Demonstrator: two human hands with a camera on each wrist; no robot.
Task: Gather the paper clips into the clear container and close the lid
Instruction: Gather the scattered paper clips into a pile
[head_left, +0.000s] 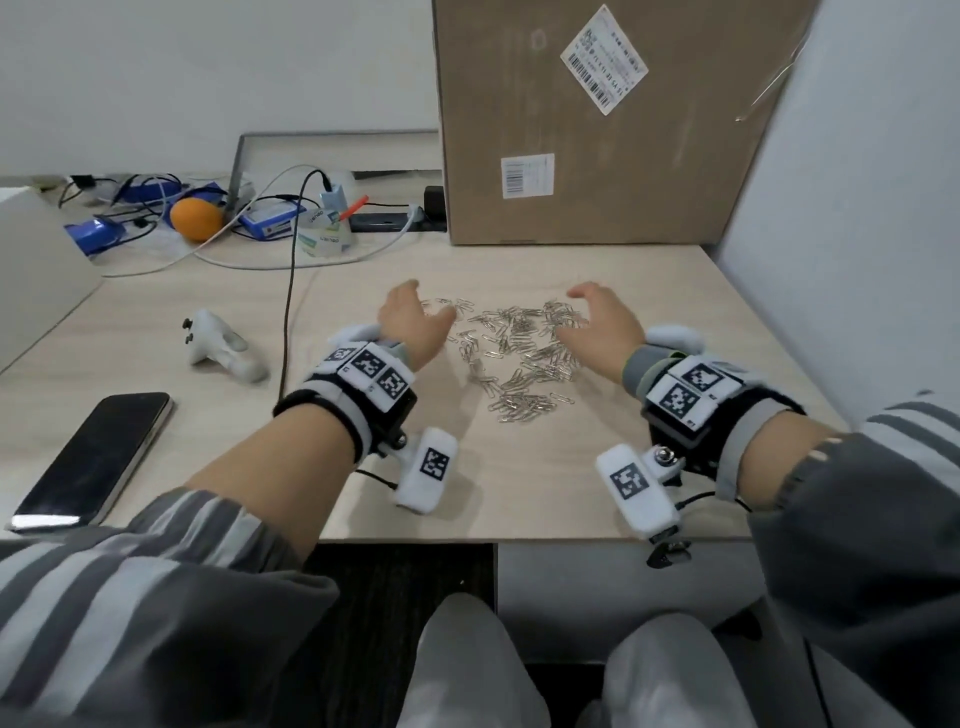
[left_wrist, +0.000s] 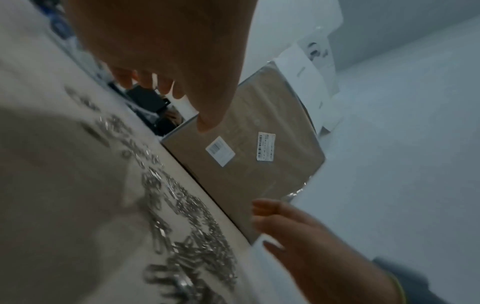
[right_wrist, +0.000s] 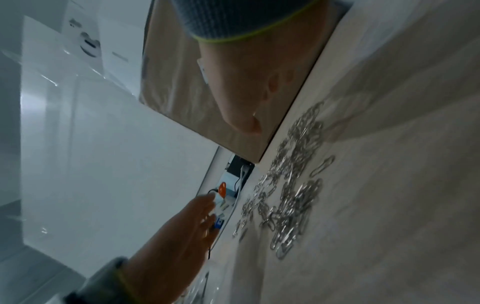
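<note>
Several silver paper clips (head_left: 514, 348) lie scattered in a loose pile mid-table. My left hand (head_left: 428, 301) hovers at the pile's left edge, fingers spread and slightly curved, holding nothing. Mirroring it at the pile's right edge, my right hand (head_left: 571, 312) is open, palm facing inward. A clear plastic tub (head_left: 324, 234) with a green and white label stands far back left, well away from both hands. The left wrist view shows my left hand (left_wrist: 168, 61) above the blurred clips (left_wrist: 182, 216). In the right wrist view my right hand (right_wrist: 241, 92) is beside the clips (right_wrist: 293, 185).
A large cardboard box (head_left: 597, 130) stands just behind the clips, and a white partition (head_left: 857, 208) bounds the right. A white controller (head_left: 223, 348), a black cable (head_left: 288, 312) and a phone (head_left: 98, 457) lie to the left. An orange (head_left: 195, 218) sits among clutter at the back left.
</note>
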